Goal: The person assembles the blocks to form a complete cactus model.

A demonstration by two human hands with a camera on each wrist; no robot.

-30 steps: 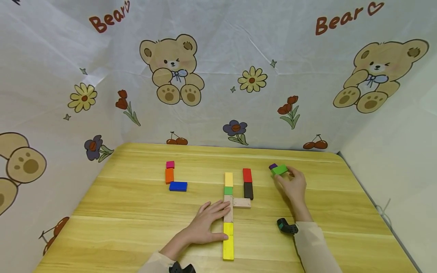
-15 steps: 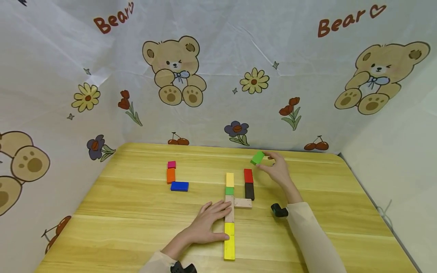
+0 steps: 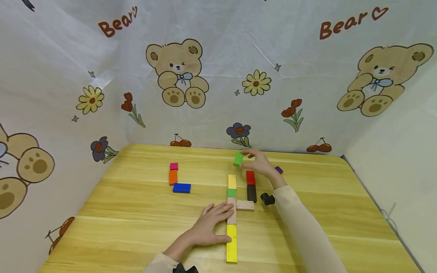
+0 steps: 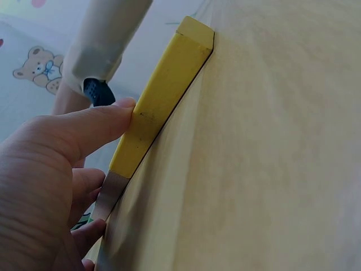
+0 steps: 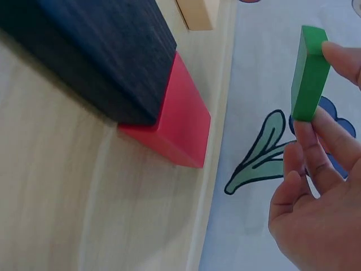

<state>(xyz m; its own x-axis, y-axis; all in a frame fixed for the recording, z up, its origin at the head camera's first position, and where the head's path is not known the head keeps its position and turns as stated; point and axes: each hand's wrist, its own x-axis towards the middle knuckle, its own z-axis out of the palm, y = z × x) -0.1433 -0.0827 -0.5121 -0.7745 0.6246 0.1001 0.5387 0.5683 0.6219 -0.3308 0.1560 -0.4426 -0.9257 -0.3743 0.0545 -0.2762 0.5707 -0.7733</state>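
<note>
A blue block (image 3: 182,188) lies on the table (image 3: 136,212). The left hand (image 3: 207,228) is spread — thumb against a yellow block (image 3: 231,251), fingertips on an unpainted block (image 3: 231,218). Next, a bright green block (image 3: 238,159) (lifted off the table), pinched by the right hand (image 3: 259,163) — a purple block (image 3: 279,170) farther right.

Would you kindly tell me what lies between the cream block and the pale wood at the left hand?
A small green block lies between the cream block and the pale wood, as the head view shows.
</note>
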